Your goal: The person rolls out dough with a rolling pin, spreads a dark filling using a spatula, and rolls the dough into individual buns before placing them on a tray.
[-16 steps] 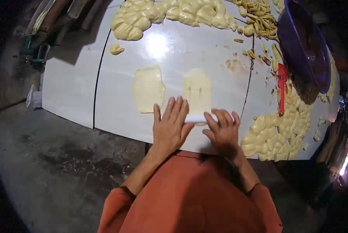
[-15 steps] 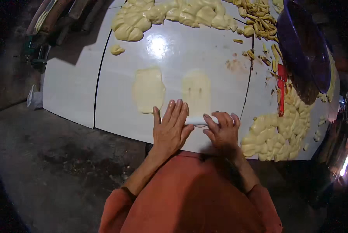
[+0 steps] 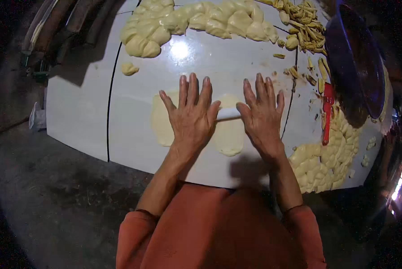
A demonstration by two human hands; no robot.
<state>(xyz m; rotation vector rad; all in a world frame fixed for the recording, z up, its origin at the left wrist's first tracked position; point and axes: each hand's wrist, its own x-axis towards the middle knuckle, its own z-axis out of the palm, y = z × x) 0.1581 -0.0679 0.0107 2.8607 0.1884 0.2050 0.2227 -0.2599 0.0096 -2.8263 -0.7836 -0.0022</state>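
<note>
White and smooth, a rolling pin (image 3: 228, 113) is laid across a thin dough sheet (image 3: 229, 140), inward from the near edge of the table (image 3: 77, 112); its ends are hidden by the left hand (image 3: 192, 120) and the right hand (image 3: 264, 117), both spread open, palms down, with nothing seen to be gripped; by its look, the pin may be judged light, stiff and slightly slick, best pressed at both ends; the sheet seems soft, stretchy and easily torn, best lifted flat from beneath.
</note>
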